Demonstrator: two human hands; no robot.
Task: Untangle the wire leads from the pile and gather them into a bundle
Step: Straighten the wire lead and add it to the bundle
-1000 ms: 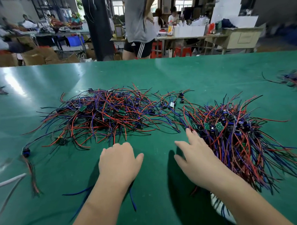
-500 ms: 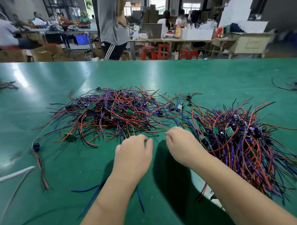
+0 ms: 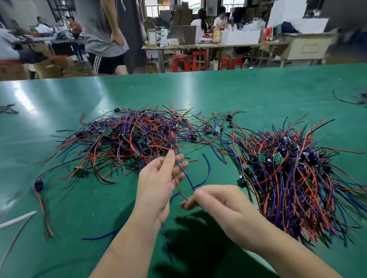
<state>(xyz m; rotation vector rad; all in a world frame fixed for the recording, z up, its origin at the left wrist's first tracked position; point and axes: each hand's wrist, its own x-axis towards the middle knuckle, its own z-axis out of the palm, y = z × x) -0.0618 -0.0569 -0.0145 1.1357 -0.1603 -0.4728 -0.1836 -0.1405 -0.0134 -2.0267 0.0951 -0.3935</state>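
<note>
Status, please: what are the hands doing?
One red-and-blue lead pinched: left hand above, right hand below. Tangled pile ahead, bundle at right. Nothing seen blocking.

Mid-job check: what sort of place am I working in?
Probably an electronics assembly workshop: a long green table heaped with wire leads bearing small circuit boards, workers seated at benches behind, and cardboard boxes on the floor.

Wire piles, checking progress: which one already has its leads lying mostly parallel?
The right pile: its leads run alongside each other; the left pile is a crisscross tangle.
</note>
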